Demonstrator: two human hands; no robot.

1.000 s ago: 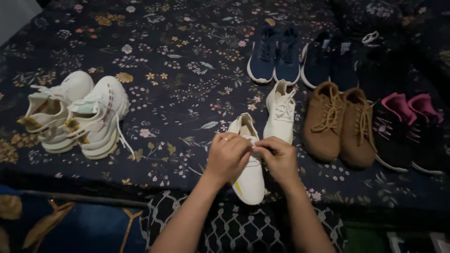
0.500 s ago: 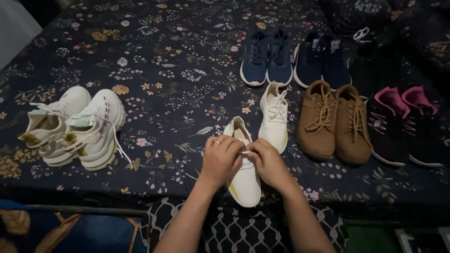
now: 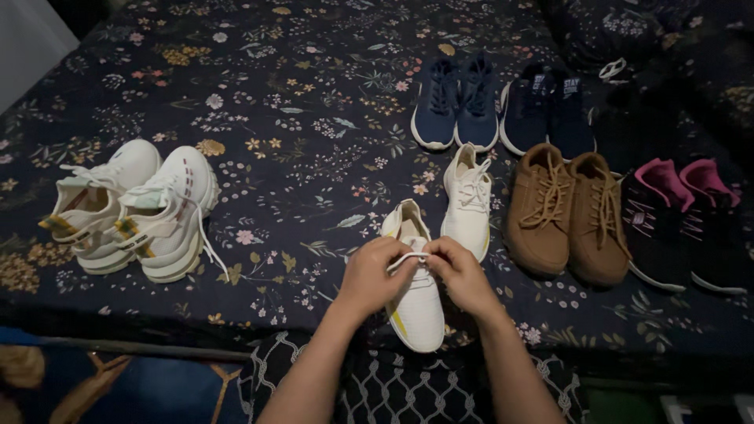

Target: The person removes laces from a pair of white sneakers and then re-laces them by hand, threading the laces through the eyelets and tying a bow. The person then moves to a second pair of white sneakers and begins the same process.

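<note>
While both hands, left hand (image 3: 375,272) and right hand (image 3: 462,271), stay pinched on the white lace (image 3: 408,257) of the white knit sneaker (image 3: 414,297), a loop now stretches between them above its tongue.

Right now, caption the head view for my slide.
Both hands, left hand and right hand, pinch a white sneaker's lace.

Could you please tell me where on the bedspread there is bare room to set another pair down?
The widest free patch of dark floral bedspread lies between the chunky white sneakers and the navy lace-up sneakers. It is crowded on the right around the tan suede shoes.
</note>
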